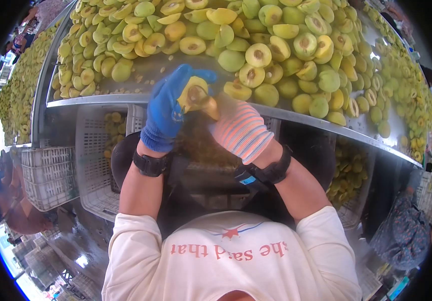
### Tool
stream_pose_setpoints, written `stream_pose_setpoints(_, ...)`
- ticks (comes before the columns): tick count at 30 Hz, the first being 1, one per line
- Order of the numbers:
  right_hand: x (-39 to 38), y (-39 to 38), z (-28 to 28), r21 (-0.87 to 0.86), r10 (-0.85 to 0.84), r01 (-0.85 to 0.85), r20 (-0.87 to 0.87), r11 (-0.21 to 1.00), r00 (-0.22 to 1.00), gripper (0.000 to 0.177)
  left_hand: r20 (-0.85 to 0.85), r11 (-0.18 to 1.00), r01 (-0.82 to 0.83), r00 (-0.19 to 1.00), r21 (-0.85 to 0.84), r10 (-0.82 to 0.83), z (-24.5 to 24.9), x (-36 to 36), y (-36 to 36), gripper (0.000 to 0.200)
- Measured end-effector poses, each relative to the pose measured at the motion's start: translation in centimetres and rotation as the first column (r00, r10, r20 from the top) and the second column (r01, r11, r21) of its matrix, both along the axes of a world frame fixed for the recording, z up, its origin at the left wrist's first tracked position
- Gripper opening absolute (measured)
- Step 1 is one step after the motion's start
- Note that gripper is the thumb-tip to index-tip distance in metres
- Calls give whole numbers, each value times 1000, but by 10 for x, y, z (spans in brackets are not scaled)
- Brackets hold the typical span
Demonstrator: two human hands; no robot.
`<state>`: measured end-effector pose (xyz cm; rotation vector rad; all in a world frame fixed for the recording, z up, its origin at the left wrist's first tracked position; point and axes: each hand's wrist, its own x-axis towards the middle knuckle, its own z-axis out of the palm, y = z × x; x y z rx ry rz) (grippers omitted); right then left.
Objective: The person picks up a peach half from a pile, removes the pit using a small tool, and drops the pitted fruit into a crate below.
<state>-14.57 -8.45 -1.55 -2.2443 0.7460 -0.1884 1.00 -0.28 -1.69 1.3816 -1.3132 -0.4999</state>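
My left hand (168,108), in a blue glove, is closed around a yellow-green halved apricot (192,91), its brown pit area facing my right hand. Pressed up to the fruit from the other side is my right hand (240,128), in a striped orange-and-grey glove. Its fingers are curled together and blurred, so whatever they grip is hard to see. Both hands are over the near edge of the metal table (158,83). Just beyond them lies a big heap of apricot halves (258,55), several with cut faces and pits showing.
The table's raised metal rim (321,120) runs just past my wrists. Below it stand a white plastic crate (93,150) at left and more apricot halves (346,170) at right. Stacked crates (49,175) and a person (12,195) are farther left; another person (401,231) is at right.
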Motion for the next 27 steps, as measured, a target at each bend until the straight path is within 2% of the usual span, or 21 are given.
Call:
stream_pose_setpoints(1,1,0,1,7,4,-4,-29,1000,1000,21,-18,1000,26,999,-1,-26,-1,3,0,30)
stream_pose_setpoints(3,4,-3,-13,-53,139,-139,-9,989,990,21,-26,999,53,998,-1,-53,-2,6,3,28)
stream_pose_setpoints(5,4,-2,-19,-19,148,-149,-17,989,989,21,-2,998,61,998,0,-61,-4,9,5,28)
stream_pose_setpoints(7,6,4,2,107,37,-30,-63,994,997,21,128,996,57,991,-63,-48,-7,12,6,28)
stream_pose_setpoints(8,6,4,3,93,44,-37,-64,995,997,21,192,994,57,981,-95,-38,-9,14,5,29)
stream_pose_setpoints(10,7,5,3,66,56,-52,-68,996,996,21,167,989,-1,986,-145,25,-17,15,6,24)
stream_pose_setpoints(11,7,5,2,35,56,-54,-57,998,997,21,153,985,-31,987,-171,57,-21,16,7,23)
stream_pose_setpoints(13,8,5,-4,-26,58,-59,-36,998,998,22,210,992,-113,970,-60,123,-26,22,10,23)
stream_pose_setpoints(15,8,4,-11,-153,57,-58,-5,987,998,21,159,990,-142,977,-14,142,-23,18,10,25)
stream_pose_setpoints(17,8,1,-21,-253,86,-78,21,964,996,20,-11,992,-119,993,-37,119,-14,3,5,28)
stream_pose_setpoints(18,9,0,-25,-285,113,-99,31,953,993,20,58,991,-129,990,-23,130,-11,2,6,28)
stream_pose_setpoints(20,9,2,-27,-232,87,-75,42,970,995,18,197,988,-152,969,4,148,-8,4,9,28)
stream_pose_setpoints(22,12,6,-8,-58,-19,21,30,998,999,17,88,983,-186,979,-2,186,-15,2,9,25)
stream_pose_setpoints(25,12,3,-3,-9,-10,10,-27,1000,1000,16,7,983,-180,984,24,180,-18,2,10,25)
stream_pose_setpoints(27,15,0,-17,-41,78,-79,-22,996,997,16,112,986,-169,979,-12,169,-22,7,12,25)
